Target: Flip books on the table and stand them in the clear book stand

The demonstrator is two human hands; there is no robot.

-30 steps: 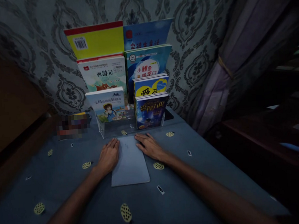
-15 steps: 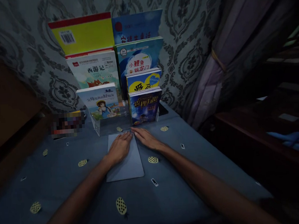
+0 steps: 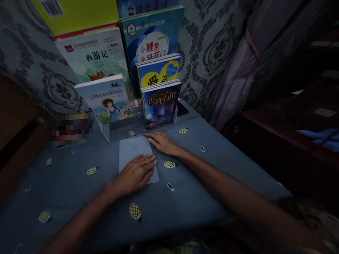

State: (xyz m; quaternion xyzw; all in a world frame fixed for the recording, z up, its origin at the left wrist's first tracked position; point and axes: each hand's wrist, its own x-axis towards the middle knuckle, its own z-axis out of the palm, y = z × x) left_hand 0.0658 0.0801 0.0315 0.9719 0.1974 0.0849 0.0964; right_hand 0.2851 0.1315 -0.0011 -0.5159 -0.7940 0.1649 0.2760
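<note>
Left hand (image 3: pixel 134 174), palm down, fingers extended and narrowly spaced, across a pale blue-grey rectangular booklet (image 3: pixel 134 149) lying flat on dark-blue pineapple-print cloth (image 3: pixel 156 208); right hand (image 3: pixel 162 142), fingers extended, narrowly spaced, at the booklet's upper right edge.

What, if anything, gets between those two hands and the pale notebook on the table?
Nothing visible does. The left hand lies across the pale notebook; the right hand is at its right edge, near the far corner. The clear book stand sits beyond the far edge.
</note>
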